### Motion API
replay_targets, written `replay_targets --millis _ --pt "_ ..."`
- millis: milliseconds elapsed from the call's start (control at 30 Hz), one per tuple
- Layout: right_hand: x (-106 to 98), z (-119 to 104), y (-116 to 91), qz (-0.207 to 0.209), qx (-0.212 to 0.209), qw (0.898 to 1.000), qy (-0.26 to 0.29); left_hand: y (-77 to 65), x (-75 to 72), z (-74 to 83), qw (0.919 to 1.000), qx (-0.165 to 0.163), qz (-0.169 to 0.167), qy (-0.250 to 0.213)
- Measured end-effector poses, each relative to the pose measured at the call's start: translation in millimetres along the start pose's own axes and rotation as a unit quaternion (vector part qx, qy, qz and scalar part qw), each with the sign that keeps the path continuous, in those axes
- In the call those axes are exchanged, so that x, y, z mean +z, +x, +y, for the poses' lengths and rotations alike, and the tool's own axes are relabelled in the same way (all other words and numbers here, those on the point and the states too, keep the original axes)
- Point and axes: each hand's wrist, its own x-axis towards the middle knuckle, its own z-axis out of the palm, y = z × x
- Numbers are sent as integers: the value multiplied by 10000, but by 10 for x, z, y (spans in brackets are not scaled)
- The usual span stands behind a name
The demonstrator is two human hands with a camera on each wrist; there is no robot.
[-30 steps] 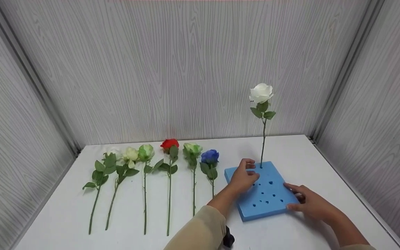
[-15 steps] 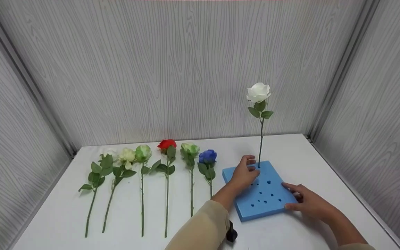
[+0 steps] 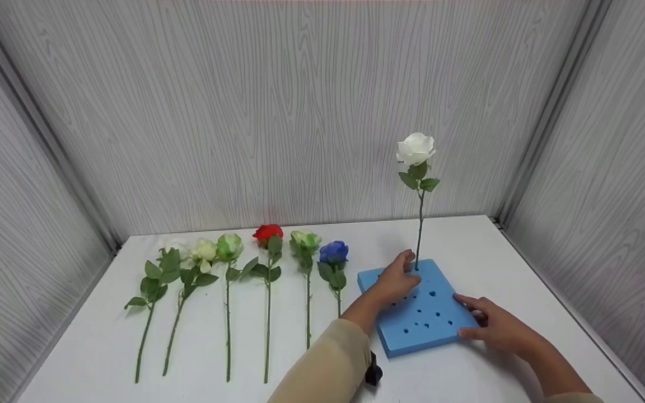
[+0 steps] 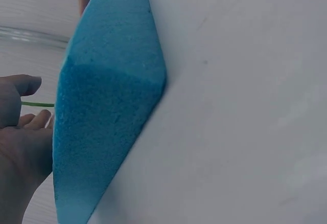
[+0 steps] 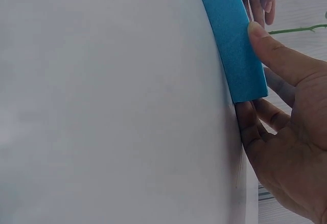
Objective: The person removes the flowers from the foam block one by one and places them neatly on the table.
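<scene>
A white rose (image 3: pixel 416 149) stands upright, its stem base in a hole at the far edge of a blue foam block (image 3: pixel 426 333). My left hand (image 3: pixel 395 282) is over the block's far left part, fingers loosely extended beside the stem base and thumb apart from them. In the left wrist view the green stem (image 4: pixel 38 104) shows past the gap between that thumb and the fingers. My right hand (image 3: pixel 499 326) holds the block by its right edge near the front corner. In the right wrist view its thumb (image 5: pixel 260 34) lies on the block's top edge, with the fingers around the side.
Several roses lie in a row left of the block, among them a blue rose (image 3: pixel 334 252), a red rose (image 3: pixel 268 233) and a green rose (image 3: pixel 229 247). More holes dot the block's top. Grey wood-grain walls (image 3: pixel 300 112) enclose the white table (image 3: pixel 199 347) behind and on both sides.
My left hand's fingers have straightened a little beside the stem. The head view has shifted slightly, while the white rose, the block and my right hand keep their places.
</scene>
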Motion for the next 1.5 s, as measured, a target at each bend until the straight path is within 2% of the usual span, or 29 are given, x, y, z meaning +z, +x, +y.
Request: replay_targets --millis 100,233,467,700,1067,1267,1500 --pt "-2 4 -1 8 -21 10000 -27 9 -17 12 9997 -15 -211 141" --pt "-4 -3 -2 25 -10 10000 -40 27 -40 17 9993 -9 -308 227" --pt "0 -3 1 119 -44 9999 -96 31 -46 31 9996 128 -208 139" --pt "38 12 1 152 96 9998 -55 35 -17 14 9998 216 -45 -13" --pt "37 -6 -5 111 -7 9999 -31 100 -22 42 9967 258 95 760" --pt "25 0 -6 106 20 9999 -52 131 22 16 9968 328 356 641" --pt "20 12 -5 164 -10 9998 -94 184 96 4 9932 318 1022 460"
